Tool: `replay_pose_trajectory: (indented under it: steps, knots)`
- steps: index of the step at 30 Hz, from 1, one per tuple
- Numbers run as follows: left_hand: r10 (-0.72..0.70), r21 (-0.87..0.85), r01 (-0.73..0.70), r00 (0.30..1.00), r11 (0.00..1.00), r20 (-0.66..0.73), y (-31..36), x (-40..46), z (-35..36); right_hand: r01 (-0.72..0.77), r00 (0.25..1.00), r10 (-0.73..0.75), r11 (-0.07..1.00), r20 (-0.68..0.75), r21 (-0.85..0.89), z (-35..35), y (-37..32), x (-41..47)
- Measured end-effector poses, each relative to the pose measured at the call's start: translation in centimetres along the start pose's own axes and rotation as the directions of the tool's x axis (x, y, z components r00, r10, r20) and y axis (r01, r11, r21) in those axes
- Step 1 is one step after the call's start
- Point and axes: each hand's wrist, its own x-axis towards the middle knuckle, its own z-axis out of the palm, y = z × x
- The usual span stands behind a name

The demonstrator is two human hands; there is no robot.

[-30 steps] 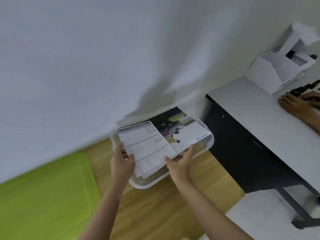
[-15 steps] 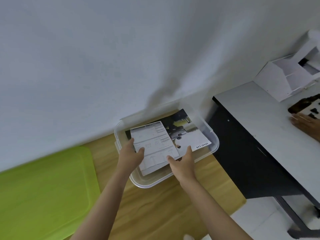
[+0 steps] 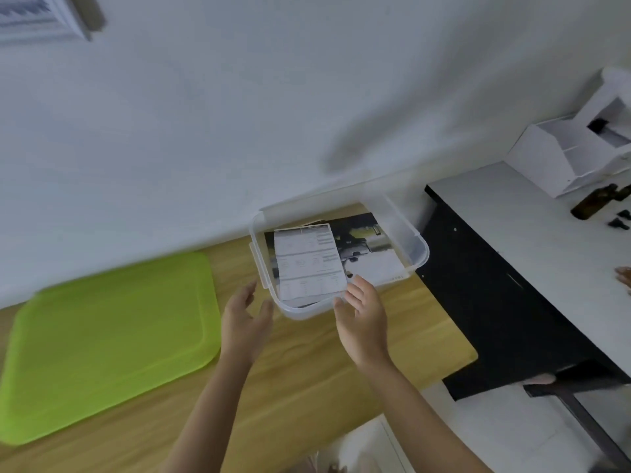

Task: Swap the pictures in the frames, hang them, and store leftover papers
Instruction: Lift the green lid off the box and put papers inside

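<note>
Looking down from head height, the view shows a clear plastic storage box (image 3: pixel 415 233) standing on a wooden table (image 3: pixel 307 380) against a white wall. Inside the box lie the leftover papers: a printed sheet of text (image 3: pixel 309 262) on top of a larger car picture (image 3: pixel 370 249), both flat on the bottom.

Both hands hover at the near end of the box and hold nothing. The left hand (image 3: pixel 244 322) is just beside the near left corner, palm turned inward, its fingers (image 3: pixel 249 291) straight and relaxed. The right hand (image 3: pixel 363 317) is over the near rim, its fingers (image 3: pixel 356 285) loosely spread, the tips at the edge of the printed sheet; whether they touch it cannot be told.

A lime-green lid (image 3: pixel 109 339) lies flat on the table to the left, well apart from the box. At the top left corner of the view, part of a white picture frame (image 3: pixel 41 18) hangs on the wall.

Judging by this, the task is near its end: the papers are stored and at least one frame is up. What seems left is putting the green lid on the box, if it belongs to it. The other frames are out of sight.
</note>
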Motion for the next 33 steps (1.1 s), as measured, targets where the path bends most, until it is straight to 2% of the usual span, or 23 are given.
replay_pose_trajectory:
  steps: [5, 9, 14, 18, 21, 28, 33]
  knots:
    - [-0.064, -0.008, 0.064, 0.995, 0.998, -0.080, -3.7, -1.4, -4.3, 0.019, 0.993, -0.023, 0.999, 0.115, 0.040, 4.1, 0.4, -3.3]
    - [-0.134, 0.025, 0.139, 0.979, 0.990, -0.152, -6.6, -0.9, -9.5, 0.049, 0.975, -0.045, 0.999, 0.216, -0.014, 8.9, 0.2, -4.8]
    - [-0.204, 0.100, 0.227, 0.960, 0.969, -0.194, -10.5, 0.5, -17.2, 0.082, 0.954, -0.002, 0.964, 0.301, -0.254, 15.5, 0.4, -4.9]
    - [-0.301, 0.222, 0.362, 0.916, 0.906, -0.267, -13.8, 1.6, -22.8, 0.198, 0.913, 0.045, 0.819, 0.404, -0.539, 19.6, 1.6, -4.5]
    - [-0.376, 0.243, 0.449, 0.878, 0.860, -0.295, -16.1, 2.2, -25.9, 0.209, 0.901, 0.104, 0.748, 0.422, -0.631, 21.6, 2.3, -4.1]
    - [-0.427, 0.287, 0.494, 0.864, 0.821, -0.268, -19.1, 3.9, -28.9, 0.174, 0.916, 0.152, 0.686, 0.373, -0.707, 24.3, 2.5, -3.6]
    - [-0.439, 0.250, 0.507, 0.853, 0.825, -0.283, -19.1, 5.0, -30.2, 0.128, 0.909, 0.157, 0.775, 0.385, -0.619, 24.0, 1.9, -3.4]
